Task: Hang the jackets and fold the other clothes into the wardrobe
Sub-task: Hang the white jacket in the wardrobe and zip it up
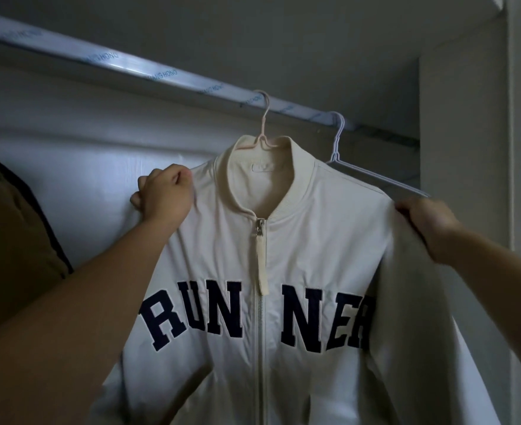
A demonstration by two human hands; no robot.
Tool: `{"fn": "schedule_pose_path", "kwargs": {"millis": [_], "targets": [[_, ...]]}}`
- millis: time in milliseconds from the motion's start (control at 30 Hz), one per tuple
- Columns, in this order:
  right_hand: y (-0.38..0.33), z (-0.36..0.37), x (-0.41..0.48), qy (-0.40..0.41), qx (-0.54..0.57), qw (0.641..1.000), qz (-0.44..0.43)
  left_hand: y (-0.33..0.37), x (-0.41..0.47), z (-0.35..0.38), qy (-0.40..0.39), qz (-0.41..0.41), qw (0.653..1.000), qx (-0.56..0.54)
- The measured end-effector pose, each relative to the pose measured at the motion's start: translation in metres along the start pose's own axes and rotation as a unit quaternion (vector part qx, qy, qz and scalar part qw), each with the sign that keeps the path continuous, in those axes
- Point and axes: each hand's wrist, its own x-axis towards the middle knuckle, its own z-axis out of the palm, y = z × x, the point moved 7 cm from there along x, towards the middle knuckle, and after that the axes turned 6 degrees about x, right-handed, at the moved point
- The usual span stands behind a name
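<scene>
A cream zip-up jacket (311, 234) with dark "RUNNER" lettering hangs on a pale pink hanger (264, 124), whose hook sits over the wardrobe rail (148, 67). My left hand (164, 194) grips the jacket's left shoulder, fingers curled round the fabric. At the jacket's right shoulder my right hand (427, 222) holds the cloth where the sleeve starts. The jacket's zip is closed up to the collar.
An empty white hanger (357, 167) hangs on the rail just right of the jacket. A brown garment (10, 228) hangs at the far left. The wardrobe's side panel (464, 133) stands close on the right, and the white back wall lies behind.
</scene>
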Motion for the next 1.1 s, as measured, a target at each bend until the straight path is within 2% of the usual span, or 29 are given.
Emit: {"fn": "schedule_pose_path", "kwargs": {"millis": [67, 133, 233, 333, 433, 567, 700, 867, 1000, 1100], "targets": [[-0.021, 0.002, 0.001, 0.031, -0.181, 0.978, -0.097, -0.001, 0.002, 0.002, -0.009, -0.016, 1.000, -0.018], [-0.037, 0.013, -0.003, 0.027, -0.256, 0.952, -0.168, -0.002, 0.002, 0.002, -0.010, -0.030, 0.999, -0.034], [-0.056, 0.033, -0.015, 0.062, -0.228, 0.932, -0.274, -0.004, 0.004, 0.000, -0.002, -0.039, 0.998, -0.053], [-0.066, 0.070, -0.027, 0.039, -0.240, 0.902, -0.356, -0.002, 0.007, 0.000, -0.008, -0.021, 0.999, -0.036], [-0.062, 0.094, -0.029, 0.017, -0.288, 0.890, -0.353, -0.002, 0.008, 0.000, -0.005, -0.001, 1.000, -0.003], [-0.069, 0.093, -0.033, 0.046, -0.225, 0.886, -0.402, 0.001, 0.011, -0.002, 0.010, 0.032, 0.998, 0.048], [-0.078, 0.092, -0.035, 0.037, -0.198, 0.877, -0.437, 0.003, 0.011, -0.003, 0.028, 0.037, 0.998, 0.044], [-0.080, 0.089, -0.032, 0.032, -0.219, 0.875, -0.431, 0.032, 0.002, 0.005, 0.040, 0.122, 0.992, -0.011], [-0.085, 0.084, -0.024, 0.029, -0.214, 0.899, -0.380, 0.041, 0.004, 0.016, 0.008, 0.093, 0.995, 0.020], [-0.092, 0.087, -0.024, 0.048, -0.225, 0.902, -0.366, 0.035, 0.011, 0.020, -0.004, 0.043, 0.999, 0.021]]}}
